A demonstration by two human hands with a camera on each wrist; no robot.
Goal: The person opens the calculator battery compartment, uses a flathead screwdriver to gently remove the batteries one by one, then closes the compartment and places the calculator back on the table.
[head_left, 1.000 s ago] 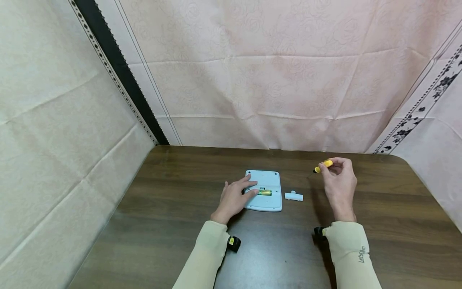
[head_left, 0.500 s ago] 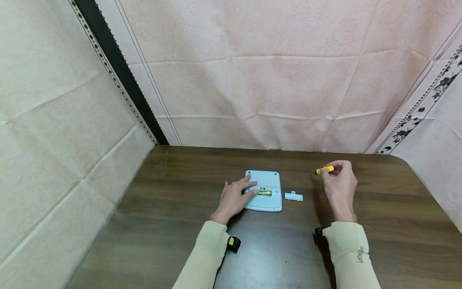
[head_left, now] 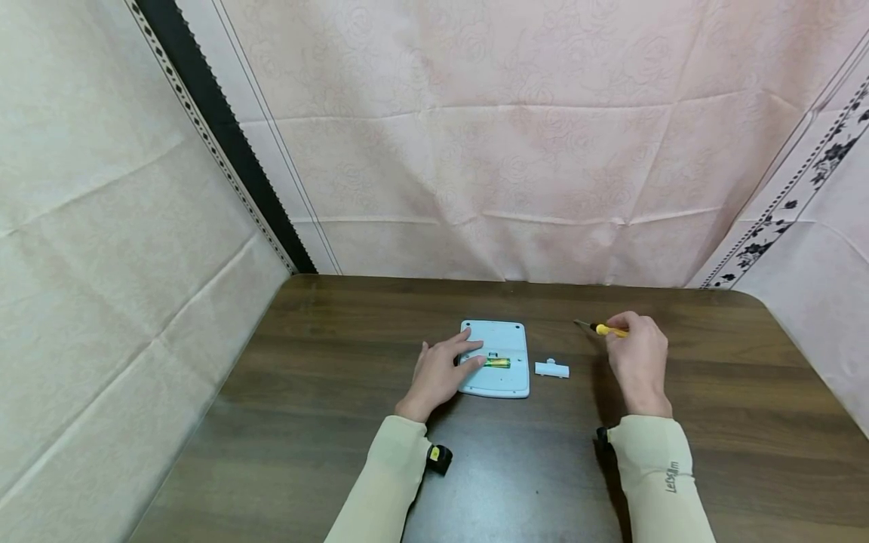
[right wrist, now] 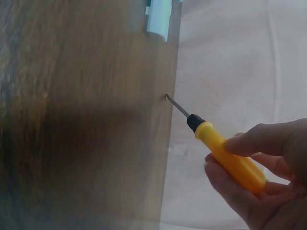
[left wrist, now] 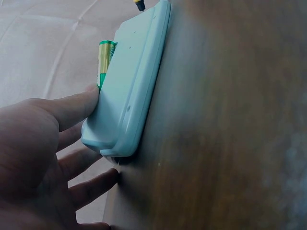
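A light blue flat device (head_left: pixel 498 381), possibly a calculator, lies on the table with an uncovered battery compartment facing up. A green and gold battery (left wrist: pixel 106 60) sits in that compartment. My left hand (head_left: pixel 440 373) rests on the device's left side with fingers spread, its thumb at the battery's end. To the right, my right hand (head_left: pixel 637 362) grips a yellow-handled screwdriver (right wrist: pixel 232 163) between thumb and fingers. The screwdriver's metal shaft points left, its tip close to the table in the right wrist view; contact is unclear. Between the hands lies a light blue battery cover (head_left: pixel 552 369).
The brown wooden table (head_left: pixel 326 452) has its far edge just beyond the device. Pale patterned cloth (head_left: pixel 475 166) hangs behind it, and more covers the sides. Both wrists wear small black cameras over light sleeves.
My right hand has lowered slightly and turned the screwdriver, so its shaft now shows pointing left. The left hand, the device and the battery cover have stayed put.
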